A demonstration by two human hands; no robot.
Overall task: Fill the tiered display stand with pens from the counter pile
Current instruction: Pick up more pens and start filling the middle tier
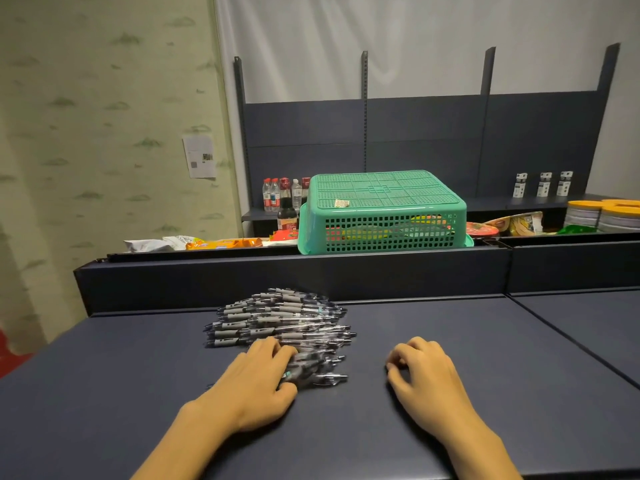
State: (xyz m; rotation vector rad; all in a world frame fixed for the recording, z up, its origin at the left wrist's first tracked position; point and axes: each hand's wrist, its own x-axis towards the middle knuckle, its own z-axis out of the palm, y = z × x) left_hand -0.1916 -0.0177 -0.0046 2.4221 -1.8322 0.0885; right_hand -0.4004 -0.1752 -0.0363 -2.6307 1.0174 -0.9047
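Left hand lies on the dark counter at the near edge of the pen pile, fingers curled over the closest pens and thumb pressed in from the near side, so a small bunch sits under and between the fingertips. Right hand rests on bare counter well to the right of the pile, fingers loosely curled, holding nothing, not touching any pen. The rest of the pile spreads beyond the left fingers toward the raised back ledge. Behind the ledge: upturned green basket over packaged goods, bottles to its left, 3 small boxes on the far right shelf.
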